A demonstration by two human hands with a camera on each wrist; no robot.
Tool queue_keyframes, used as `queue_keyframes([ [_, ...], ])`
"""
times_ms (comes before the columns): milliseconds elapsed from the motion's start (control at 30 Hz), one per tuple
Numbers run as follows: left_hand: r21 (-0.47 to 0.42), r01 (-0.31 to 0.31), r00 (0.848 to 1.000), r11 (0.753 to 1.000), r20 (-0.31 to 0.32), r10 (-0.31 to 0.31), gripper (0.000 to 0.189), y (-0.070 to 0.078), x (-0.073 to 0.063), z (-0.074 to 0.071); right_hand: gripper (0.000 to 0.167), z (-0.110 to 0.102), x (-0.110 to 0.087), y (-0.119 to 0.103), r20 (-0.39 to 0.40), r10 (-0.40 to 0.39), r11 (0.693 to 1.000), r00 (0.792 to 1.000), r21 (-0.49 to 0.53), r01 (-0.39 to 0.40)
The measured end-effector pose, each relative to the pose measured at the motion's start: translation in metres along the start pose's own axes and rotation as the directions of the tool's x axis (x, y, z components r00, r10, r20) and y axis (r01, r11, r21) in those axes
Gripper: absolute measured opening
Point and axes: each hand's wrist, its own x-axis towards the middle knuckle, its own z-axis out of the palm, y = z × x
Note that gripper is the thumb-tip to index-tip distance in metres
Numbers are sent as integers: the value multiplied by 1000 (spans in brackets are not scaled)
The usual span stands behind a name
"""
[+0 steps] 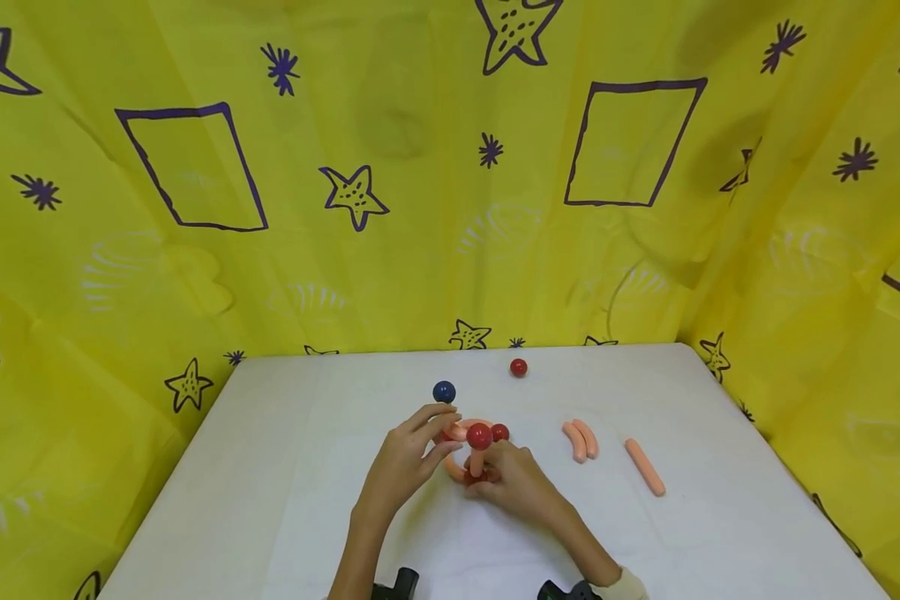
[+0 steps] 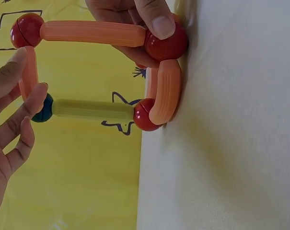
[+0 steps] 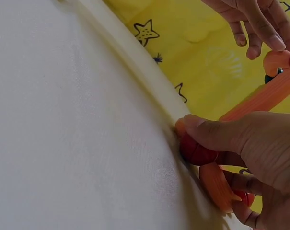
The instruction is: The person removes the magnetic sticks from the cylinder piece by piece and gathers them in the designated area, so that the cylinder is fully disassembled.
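A frame of orange rods and balls stands on the white table. My right hand [image 1: 521,483] grips the red ball [image 2: 166,44] at its base, thumb on top. From there a straight orange rod [image 2: 93,32] rises to an upper red ball [image 1: 479,436]. A yellow-green rod [image 2: 93,109] joins another base red ball [image 2: 145,115] to a dark blue ball [image 1: 444,392]. Between the upper red ball and blue ball runs a short curved orange rod [image 2: 29,74], pinched by my left hand [image 1: 393,467]. A curved orange rod [image 2: 167,91] links the base balls; fingers hide part of the frame.
A loose red ball [image 1: 518,367] lies near the table's back edge. To the right lie two curved orange rods [image 1: 580,440] side by side and a straight orange rod [image 1: 645,467]. A yellow patterned curtain [image 1: 420,275] surrounds the table [image 1: 232,500].
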Motion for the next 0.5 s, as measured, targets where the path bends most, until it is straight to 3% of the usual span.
queue_keyframes([
  [200, -14, 12, 1000, 1000, 18, -12, 30, 2, -1, 4, 23, -4, -1, 4, 40, -63, 997, 997, 55, 61],
  [367, -17, -8, 1000, 1000, 4, 8, 27, 2, 0, 5, 20, -10, 1, 7, 91, -47, 990, 995, 139, 34],
  [500, 1, -19, 1000, 1000, 0, 19, 25, 1, 1, 5, 22, -19, 2, 5, 29, -37, 988, 999, 154, 32],
])
